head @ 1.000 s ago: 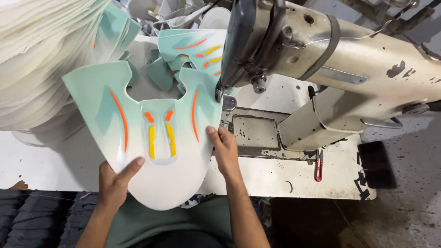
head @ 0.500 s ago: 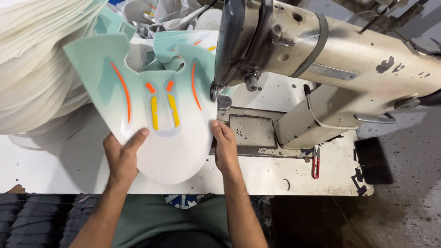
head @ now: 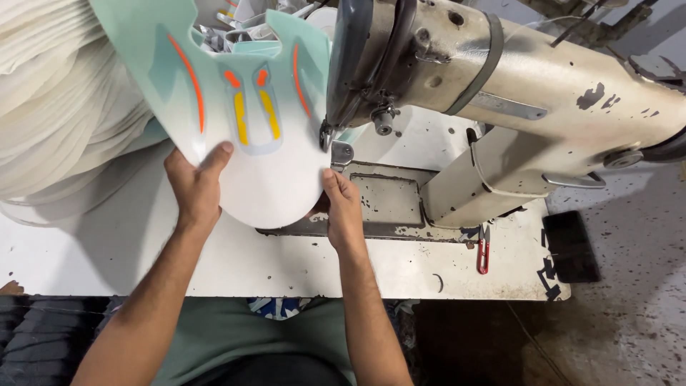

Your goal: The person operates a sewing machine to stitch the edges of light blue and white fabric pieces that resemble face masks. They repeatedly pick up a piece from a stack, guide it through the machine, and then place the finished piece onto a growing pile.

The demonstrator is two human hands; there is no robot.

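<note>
At a worn cream industrial sewing machine (head: 514, 107), a left hand (head: 194, 187) and right hand (head: 343, 207) grip the opposite lower edges of a mint-and-white shaped panel with orange and yellow stripes (head: 250, 121), holding it raised beside the needle, above the white table (head: 286, 264)

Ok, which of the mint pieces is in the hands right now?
The big flat mint-and-white piece with orange and yellow stripes, gripped by the left hand and right hand. The other mint pieces lie untouched behind it.
</note>
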